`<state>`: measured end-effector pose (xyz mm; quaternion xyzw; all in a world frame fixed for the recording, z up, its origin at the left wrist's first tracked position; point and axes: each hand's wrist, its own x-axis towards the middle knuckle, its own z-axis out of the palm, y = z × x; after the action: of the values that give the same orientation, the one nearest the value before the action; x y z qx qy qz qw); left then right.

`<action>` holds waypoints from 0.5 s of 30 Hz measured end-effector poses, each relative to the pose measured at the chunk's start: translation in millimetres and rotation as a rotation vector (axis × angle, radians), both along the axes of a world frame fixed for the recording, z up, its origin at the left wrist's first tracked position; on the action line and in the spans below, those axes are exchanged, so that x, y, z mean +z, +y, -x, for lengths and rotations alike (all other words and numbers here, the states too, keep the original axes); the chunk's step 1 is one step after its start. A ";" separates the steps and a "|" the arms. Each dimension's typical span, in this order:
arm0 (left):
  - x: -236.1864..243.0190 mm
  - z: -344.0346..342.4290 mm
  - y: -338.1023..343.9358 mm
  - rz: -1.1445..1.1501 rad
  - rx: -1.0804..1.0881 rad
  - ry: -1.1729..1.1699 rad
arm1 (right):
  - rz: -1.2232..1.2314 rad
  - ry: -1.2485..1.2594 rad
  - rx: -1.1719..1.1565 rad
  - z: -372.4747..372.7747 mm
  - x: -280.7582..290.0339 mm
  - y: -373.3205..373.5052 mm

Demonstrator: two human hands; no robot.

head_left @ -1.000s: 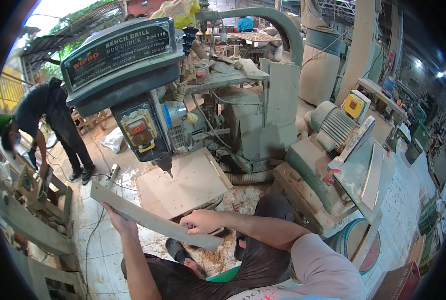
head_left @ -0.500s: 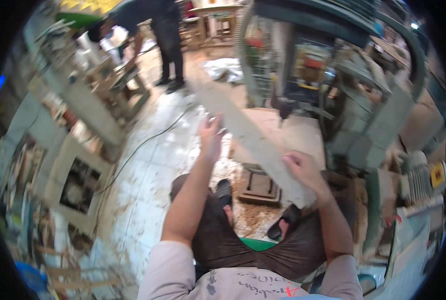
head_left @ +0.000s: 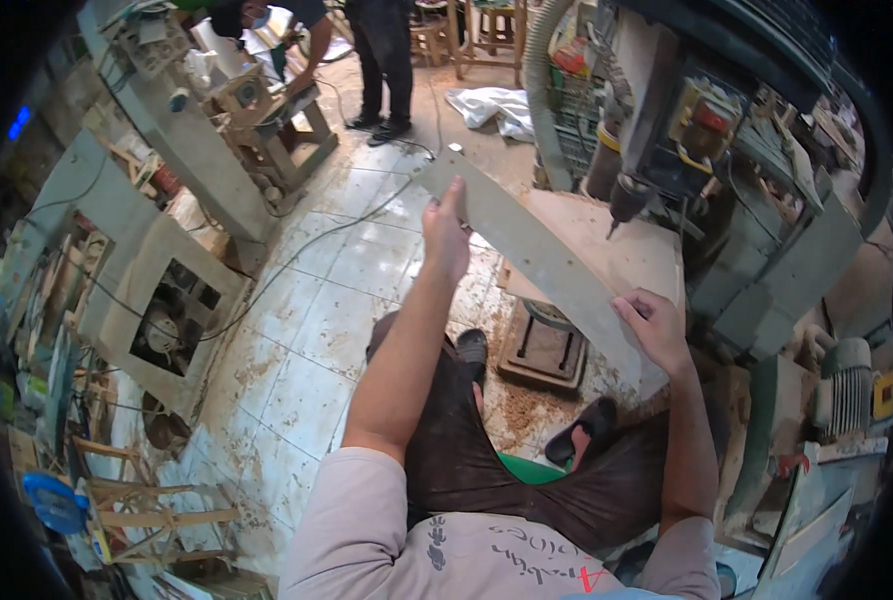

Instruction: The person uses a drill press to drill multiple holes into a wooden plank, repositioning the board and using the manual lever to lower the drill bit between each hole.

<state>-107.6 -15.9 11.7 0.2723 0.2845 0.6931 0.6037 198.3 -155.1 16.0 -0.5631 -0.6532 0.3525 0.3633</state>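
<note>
A long, thin, pale grey-beige board (head_left: pixel 541 255) slants in front of me, its far end up and left and its near end low and right. Near the far end my left hand (head_left: pixel 448 235) grips its left edge, thumb on the face. My right hand (head_left: pixel 656 325) is closed on the right edge closer to me, thumb on top. Small dark dots run along the board. Just beyond it stands a drill press, its chuck and bit (head_left: pixel 626 205) above a wooden work table (head_left: pixel 646 250). The board overlaps the table's left part in the picture; contact cannot be told.
The drill press's slotted metal base (head_left: pixel 541 350) stands between my feet amid sawdust. A black cable (head_left: pixel 306 255) crosses the tiled floor. A person (head_left: pixel 381 60) bends over a wooden workpiece at the far left. A white cloth (head_left: pixel 491 108) lies behind. A motor (head_left: pixel 846 385) is at right.
My view has shifted, so the drill press and board appear farther right. Both hands still hold the board, which was blurred before and is sharp now.
</note>
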 end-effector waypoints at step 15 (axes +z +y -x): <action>-44.4 21.7 41.0 -0.349 0.008 0.332 | -0.304 -0.554 -0.148 41.8 13.1 -96.0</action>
<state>-129.2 25.1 -32.6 0.4815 0.2567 0.6798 0.4899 156.5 -251.1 29.1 -0.6229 -0.7297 0.0568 0.2762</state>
